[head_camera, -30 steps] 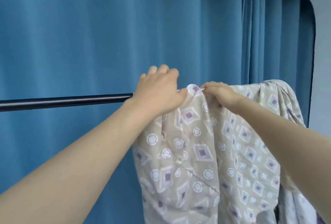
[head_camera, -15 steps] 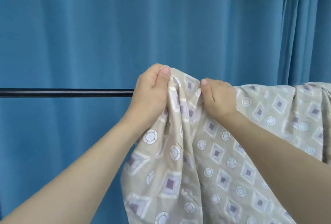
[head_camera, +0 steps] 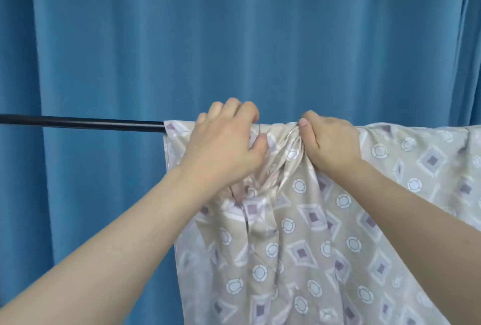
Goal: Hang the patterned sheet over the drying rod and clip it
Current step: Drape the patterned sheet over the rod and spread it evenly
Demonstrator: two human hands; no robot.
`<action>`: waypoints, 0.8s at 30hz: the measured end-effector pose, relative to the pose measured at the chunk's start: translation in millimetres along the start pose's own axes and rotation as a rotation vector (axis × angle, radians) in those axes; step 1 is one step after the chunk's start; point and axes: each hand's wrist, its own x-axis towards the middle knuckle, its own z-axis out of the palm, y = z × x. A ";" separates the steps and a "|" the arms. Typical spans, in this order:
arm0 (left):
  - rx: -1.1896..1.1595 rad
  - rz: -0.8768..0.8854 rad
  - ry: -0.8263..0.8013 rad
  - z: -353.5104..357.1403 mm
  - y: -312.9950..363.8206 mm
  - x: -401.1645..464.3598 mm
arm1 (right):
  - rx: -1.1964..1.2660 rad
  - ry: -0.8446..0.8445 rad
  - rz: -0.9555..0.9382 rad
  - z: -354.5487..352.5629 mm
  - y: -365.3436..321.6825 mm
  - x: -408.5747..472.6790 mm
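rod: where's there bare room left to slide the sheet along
Bare rod runs from the sheet's left edge to the frame's left side. Crowded between the left hand and right hand, where the sheet bunches; rightward it is covered.

My head camera looks straight ahead, close to the rod (head_camera: 80,123) and curtain (head_camera: 234,38) behind it.

The scene is evenly and softly lit, with no glare seen. Faint shadows are cast in the folds of the curtain (head_camera: 234,38) and under the bunched sheet (head_camera: 299,220). Slight motion blur is noticed on the sheet's far right edge. The rod (head_camera: 78,123) is rendered slightly tilted.
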 end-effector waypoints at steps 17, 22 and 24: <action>-0.477 -0.336 0.289 37.7 -3.8 57.6 | 0.018 -0.261 0.160 -13.4 32.4 -9.7; -0.213 -0.070 0.136 40.0 17.0 48.6 | 0.057 -0.207 0.240 -9.1 32.3 -11.8; -0.036 -0.008 -0.054 48.1 19.3 37.7 | 0.158 -0.166 0.262 -14.5 34.1 -9.9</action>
